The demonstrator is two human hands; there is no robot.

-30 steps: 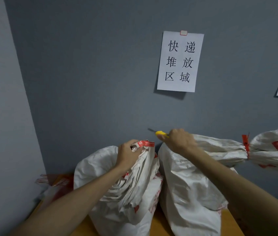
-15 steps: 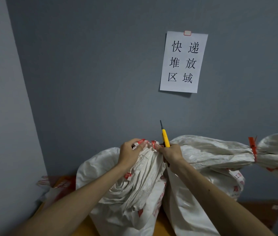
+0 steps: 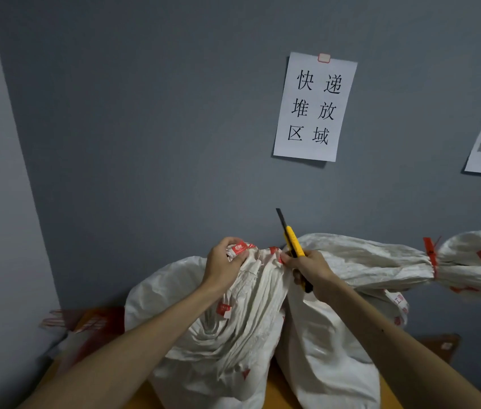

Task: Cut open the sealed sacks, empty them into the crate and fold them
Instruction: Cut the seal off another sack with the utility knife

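Note:
Two white woven sacks with red print stand side by side against the grey wall. My left hand grips the gathered neck of the left sack. My right hand holds a yellow utility knife, blade out and pointing up, right beside that neck. The right sack leans behind my right arm. Its long neck stretches to the right and is closed by a red tie.
The sacks rest on an orange-brown surface. A red and white bag lies low at the left by the wall corner. A brown cardboard box sits at the lower right. Two paper sheets hang on the wall.
My right hand has come left from the right sack to the left sack's neck, turning the knife from sideways to blade up. My left hand keeps its grip.

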